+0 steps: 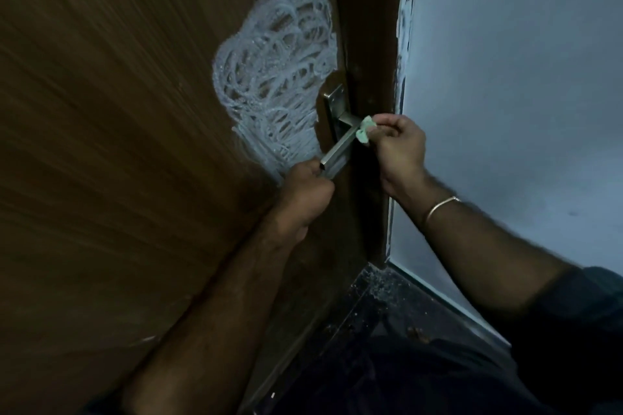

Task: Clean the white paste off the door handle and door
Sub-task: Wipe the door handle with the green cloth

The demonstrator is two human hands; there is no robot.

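here door handle (340, 138) between both hands

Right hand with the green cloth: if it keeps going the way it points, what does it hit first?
The right hand aims the green cloth left at the door handle; it meets the lever first, probably already touching, though depth is unclear.

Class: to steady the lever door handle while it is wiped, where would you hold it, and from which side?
Probably at the free end of the door handle, from below, as the left hand does. The bar slopes down-left, leaving its upper part by the backplate open for the right hand's green pad.
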